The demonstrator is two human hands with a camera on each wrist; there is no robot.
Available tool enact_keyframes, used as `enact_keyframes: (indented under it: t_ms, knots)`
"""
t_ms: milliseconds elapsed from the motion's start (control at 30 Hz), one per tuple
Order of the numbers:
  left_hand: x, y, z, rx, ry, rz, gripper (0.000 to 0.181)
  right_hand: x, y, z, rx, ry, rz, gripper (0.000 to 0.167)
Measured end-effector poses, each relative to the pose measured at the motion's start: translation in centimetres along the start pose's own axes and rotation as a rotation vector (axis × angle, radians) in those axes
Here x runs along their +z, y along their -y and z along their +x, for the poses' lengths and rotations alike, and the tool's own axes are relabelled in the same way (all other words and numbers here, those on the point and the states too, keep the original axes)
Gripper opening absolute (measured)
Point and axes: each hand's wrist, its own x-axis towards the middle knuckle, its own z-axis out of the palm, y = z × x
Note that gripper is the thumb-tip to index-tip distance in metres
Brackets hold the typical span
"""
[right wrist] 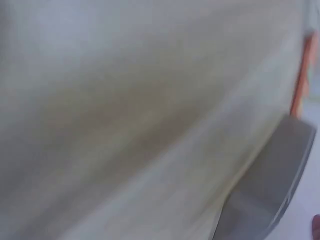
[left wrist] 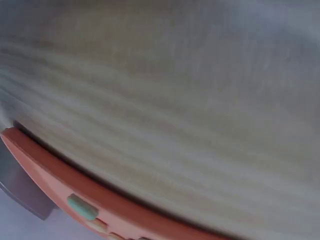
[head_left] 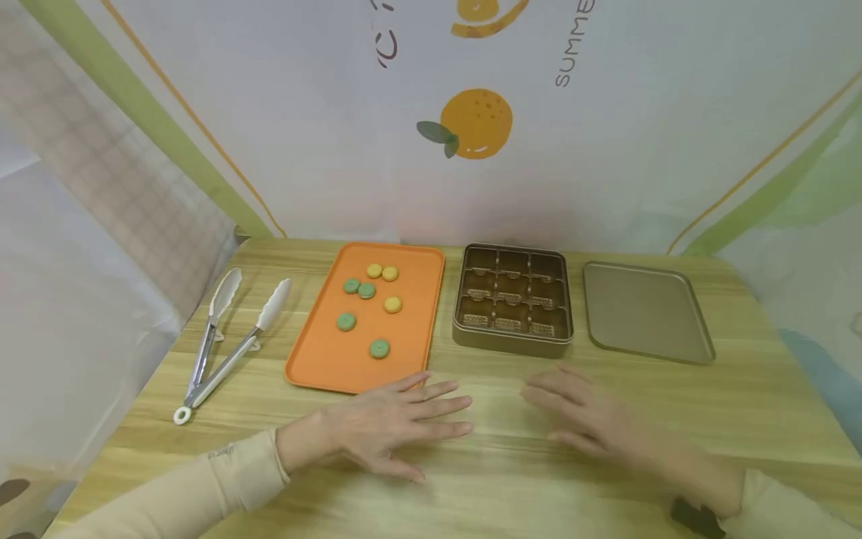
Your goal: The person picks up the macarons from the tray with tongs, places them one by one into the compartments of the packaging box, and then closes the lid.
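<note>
Left hand [head_left: 393, 423]: palm down at near right corner of orange tray [head_left: 316, 363], fingers spread nearly straight, gripping nothing. Right hand [head_left: 595, 415]: motion-blurred, well right of orange tray, fingers extended, holding nothing visible. On orange tray, beyond left fingers: green macarons [head_left: 379, 349], yellow macarons [head_left: 393, 305]. Just right of orange tray, beyond right fingers: divided box [head_left: 512, 343]. Left of orange tray: tongs [head_left: 225, 367].

Head view: on the white backdrop cloth [head_left: 303, 112] you can read thin capital lettering [head_left: 574, 45], "SUMME", running upward and cut off at the top edge. Left of it you get heavier dark-red strokes [head_left: 387, 49], cropped, can't confirm characters. Your left sleeve cuff [head_left: 256, 473] has small dark print [head_left: 221, 452], too small and blurry to read.
</note>
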Motion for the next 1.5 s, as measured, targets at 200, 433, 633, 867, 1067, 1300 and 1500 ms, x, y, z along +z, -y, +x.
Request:
enact_keyframes:
  t_ms: [200, 433, 633, 867, 1067, 1300, 1500]
  knots:
    - [0.3, 0.2, -1.3, -0.253, -0.265, -0.176, 0.057, -0.9, -4.3, 0.7, 0.435, -0.337, 0.126, 0.039]
    - [0.5, 2.0, -5.0, -0.737, -0.598, -0.307, 0.042, -1.9, -8.0, 1.1, 0.876, -0.209, 0.190, 0.047]
    - [-0.4, 4.1, -10.4, -1.117, -0.730, -0.302, 0.046, -2.0, -9.7, 1.1, 0.960, -0.145, 0.165, 0.050]
    - [-1.6, 5.2, -16.1, -1.494, -0.767, -0.395, 0.069, -1.3, -11.0, 1.7, 0.990, -0.133, 0.191, 0.051]
    - [-1.4, 5.6, -18.8, -1.657, -0.598, -0.404, 0.089, -0.8, -11.5, 2.5, 1.026, -0.112, 0.226, 0.054]
    - [-0.7, 6.1, -19.8, -1.704, -0.459, -0.396, 0.092, -0.4, -11.9, 2.8, 1.062, -0.084, 0.251, 0.055]
    - [-0.2, 6.8, -19.5, -1.732, -0.414, -0.392, 0.094, -0.3, -12.0, 2.9, 1.064, -0.086, 0.264, 0.053]
